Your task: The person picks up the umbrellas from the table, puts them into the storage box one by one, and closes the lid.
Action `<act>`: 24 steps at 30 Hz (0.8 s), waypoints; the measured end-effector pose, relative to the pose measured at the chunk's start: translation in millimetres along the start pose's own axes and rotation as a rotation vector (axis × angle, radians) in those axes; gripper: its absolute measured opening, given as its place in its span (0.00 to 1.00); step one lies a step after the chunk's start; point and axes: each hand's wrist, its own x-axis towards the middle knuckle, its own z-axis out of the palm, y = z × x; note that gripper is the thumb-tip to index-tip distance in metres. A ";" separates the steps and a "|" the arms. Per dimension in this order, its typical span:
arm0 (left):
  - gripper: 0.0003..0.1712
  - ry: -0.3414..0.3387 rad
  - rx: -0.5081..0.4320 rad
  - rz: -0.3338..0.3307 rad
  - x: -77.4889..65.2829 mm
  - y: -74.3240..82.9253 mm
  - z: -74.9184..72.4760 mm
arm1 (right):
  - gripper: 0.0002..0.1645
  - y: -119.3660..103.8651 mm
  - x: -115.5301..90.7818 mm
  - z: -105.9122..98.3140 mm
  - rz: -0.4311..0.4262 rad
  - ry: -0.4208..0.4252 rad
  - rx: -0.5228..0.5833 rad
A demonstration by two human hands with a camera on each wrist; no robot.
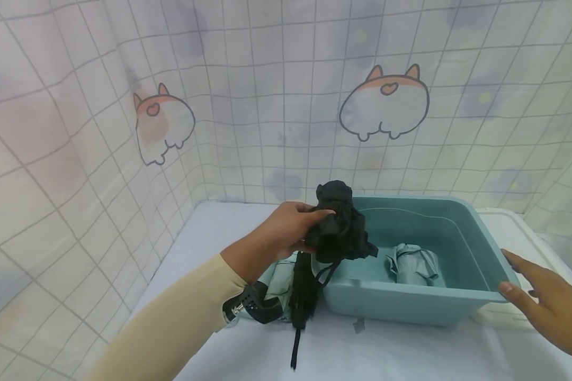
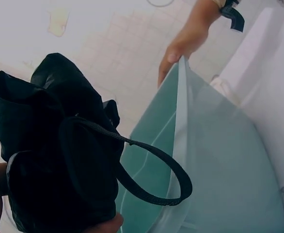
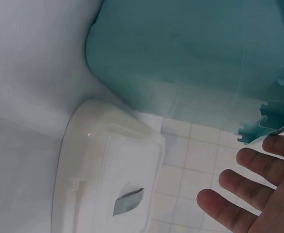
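My left hand (image 1: 295, 225) holds a black fabric bundle (image 1: 340, 225) above the left end of a teal plastic bin (image 1: 395, 304). Crumpled and loosely folded, the bundle (image 2: 59, 160) has a strap loop dangling over the bin's rim in the left wrist view. Inside the bin lies a rolled pale-green fabric bundle (image 1: 412, 264) with a ruffled end. At the bin's right corner, my right hand (image 1: 548, 301) touches the rim, its fingers fairly straight. The right wrist view shows those fingers (image 3: 263, 167) spread just below the rim.
Left of the bin, another black bundle (image 1: 302, 293) with a cord and pale-green rolled pieces (image 1: 278, 280) lie on the white-covered table (image 1: 219, 227), partly hidden by my left arm. A white lid (image 3: 127, 170) lies right of the bin. Patterned curtains (image 1: 267, 106) hang behind.
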 end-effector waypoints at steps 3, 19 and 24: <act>0.34 0.007 0.013 -0.005 2.9 -1.6 5.0 | 0.47 0.4 1.0 -0.3 0.011 -0.006 -0.004; 0.38 0.065 0.061 -0.022 20.5 -9.3 37.8 | 0.48 4.0 -0.1 6.5 0.027 0.052 -0.033; 0.39 0.093 0.077 -0.032 26.0 -10.7 47.4 | 0.49 4.0 1.6 7.7 0.040 0.043 -0.036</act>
